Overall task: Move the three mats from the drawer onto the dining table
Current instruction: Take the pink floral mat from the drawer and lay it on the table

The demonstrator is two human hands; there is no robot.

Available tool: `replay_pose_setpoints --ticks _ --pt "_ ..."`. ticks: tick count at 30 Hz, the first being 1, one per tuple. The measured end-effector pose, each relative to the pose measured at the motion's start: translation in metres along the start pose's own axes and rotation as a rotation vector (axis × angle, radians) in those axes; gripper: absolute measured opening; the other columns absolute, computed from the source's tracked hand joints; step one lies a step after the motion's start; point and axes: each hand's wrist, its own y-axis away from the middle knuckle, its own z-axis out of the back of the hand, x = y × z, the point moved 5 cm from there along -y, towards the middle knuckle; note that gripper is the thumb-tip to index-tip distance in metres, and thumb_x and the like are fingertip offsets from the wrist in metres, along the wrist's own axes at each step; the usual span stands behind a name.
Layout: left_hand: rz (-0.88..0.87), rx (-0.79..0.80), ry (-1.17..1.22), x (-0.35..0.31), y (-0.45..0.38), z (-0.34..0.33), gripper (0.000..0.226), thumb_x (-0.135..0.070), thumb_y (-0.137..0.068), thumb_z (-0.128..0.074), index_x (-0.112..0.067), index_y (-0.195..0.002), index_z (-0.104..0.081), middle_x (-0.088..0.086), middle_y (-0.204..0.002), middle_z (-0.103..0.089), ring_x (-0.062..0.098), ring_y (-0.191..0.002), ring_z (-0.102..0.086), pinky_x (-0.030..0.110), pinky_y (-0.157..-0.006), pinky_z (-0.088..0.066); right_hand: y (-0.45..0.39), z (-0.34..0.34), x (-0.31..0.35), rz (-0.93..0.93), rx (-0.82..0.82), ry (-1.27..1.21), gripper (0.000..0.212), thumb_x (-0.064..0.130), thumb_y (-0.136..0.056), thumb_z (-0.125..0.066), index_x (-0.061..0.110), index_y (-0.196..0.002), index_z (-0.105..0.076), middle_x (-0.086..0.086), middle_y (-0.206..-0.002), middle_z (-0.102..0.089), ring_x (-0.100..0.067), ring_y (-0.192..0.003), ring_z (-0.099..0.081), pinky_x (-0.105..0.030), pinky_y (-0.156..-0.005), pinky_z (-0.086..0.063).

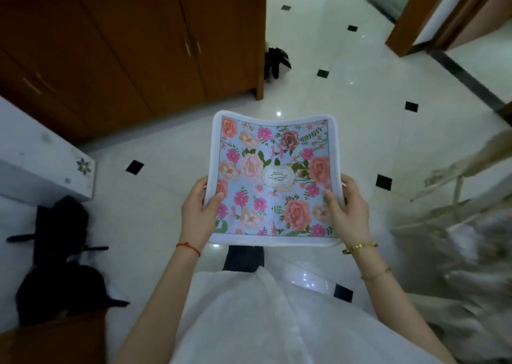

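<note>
While my left hand (200, 207) and right hand (347, 210) pinch its side edges, thumbs on top, the floral mat (273, 178) sags between them above the white tiled floor (346, 114); a wooden cabinet (133, 45) stands beyond.

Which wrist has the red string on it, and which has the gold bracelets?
The red string is on the wrist of the left hand; the right hand wears the gold bracelets. Both hands grip the floral mat.
</note>
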Motion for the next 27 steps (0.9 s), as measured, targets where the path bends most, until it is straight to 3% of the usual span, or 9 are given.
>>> replay_pose_setpoints --ticks 4,8,13,17,22,24,27 --pt "-0.028 0.098 -0.028 -0.020 -0.081 -0.062 0.019 -0.013 -0.090 -0.064 -0.015 -0.109 -0.062 -0.003 -0.093 -0.067 0.002 -0.075 -0.064 0.019 -0.063 -0.055 -0.064 0.014 -0.028 -0.079 -0.101 0.003 0.040 0.025 -0.093 -0.058 0.014 -0.130 -0.047 -0.003 -0.105 -0.066 -0.014 -0.092 -0.065 -0.032 -0.081 -0.054" --pt "-0.037 0.196 -0.048 -0.052 -0.167 -0.126 0.023 -0.016 -0.091 -0.063 -0.016 -0.115 -0.060 -0.006 -0.100 -0.067 0.011 -0.087 -0.067 0.028 -0.072 -0.059 -0.140 0.030 -0.040 -0.137 -0.178 -0.055 0.037 0.022 -0.094 -0.058 0.015 -0.129 -0.047 0.001 -0.105 -0.067 -0.006 -0.092 -0.065 -0.035 -0.082 -0.056" --pt "-0.108 0.323 -0.090 -0.106 -0.269 -0.211 0.023 -0.016 -0.091 -0.063 -0.015 -0.114 -0.059 0.003 -0.104 -0.067 0.020 -0.091 -0.067 0.034 -0.074 -0.060 -0.237 0.063 -0.056 -0.206 -0.291 -0.110 0.039 0.029 -0.093 -0.057 0.021 -0.129 -0.045 0.005 -0.112 -0.064 -0.012 -0.102 -0.064 -0.045 -0.088 -0.054" --pt "-0.158 0.450 -0.125 -0.144 -0.328 -0.288 0.025 -0.015 -0.092 -0.062 -0.013 -0.117 -0.058 0.001 -0.105 -0.066 0.011 -0.090 -0.066 0.023 -0.072 -0.058 -0.289 0.095 -0.070 -0.268 -0.411 -0.113 0.036 0.023 -0.094 -0.057 0.017 -0.128 -0.046 0.000 -0.113 -0.064 -0.012 -0.101 -0.064 -0.040 -0.084 -0.057" --pt "-0.219 0.621 -0.164 -0.179 -0.377 -0.396 0.025 -0.008 -0.090 -0.062 -0.009 -0.115 -0.059 -0.004 -0.095 -0.064 0.007 -0.082 -0.063 0.008 -0.062 -0.049 -0.336 0.141 -0.102 -0.344 -0.587 -0.075 0.031 0.012 -0.093 -0.057 0.012 -0.124 -0.050 0.006 -0.101 -0.065 0.006 -0.087 -0.063 -0.014 -0.073 -0.053" --pt "-0.227 0.686 -0.179 -0.185 -0.394 -0.442 0.026 -0.009 -0.090 -0.062 -0.009 -0.116 -0.059 0.000 -0.098 -0.065 0.010 -0.084 -0.064 0.011 -0.065 -0.051 -0.355 0.160 -0.122 -0.370 -0.627 -0.077 0.030 0.015 -0.093 -0.057 0.016 -0.122 -0.050 0.015 -0.099 -0.064 0.005 -0.087 -0.065 -0.019 -0.073 -0.055" --pt "-0.225 0.754 -0.194 -0.194 -0.417 -0.517 0.027 -0.012 -0.090 -0.064 -0.012 -0.116 -0.060 0.004 -0.102 -0.067 0.017 -0.089 -0.066 0.026 -0.073 -0.058 -0.385 0.196 -0.158 -0.406 -0.676 -0.103 0.029 0.018 -0.093 -0.058 0.019 -0.121 -0.051 0.014 -0.102 -0.065 -0.006 -0.091 -0.066 -0.036 -0.079 -0.058"
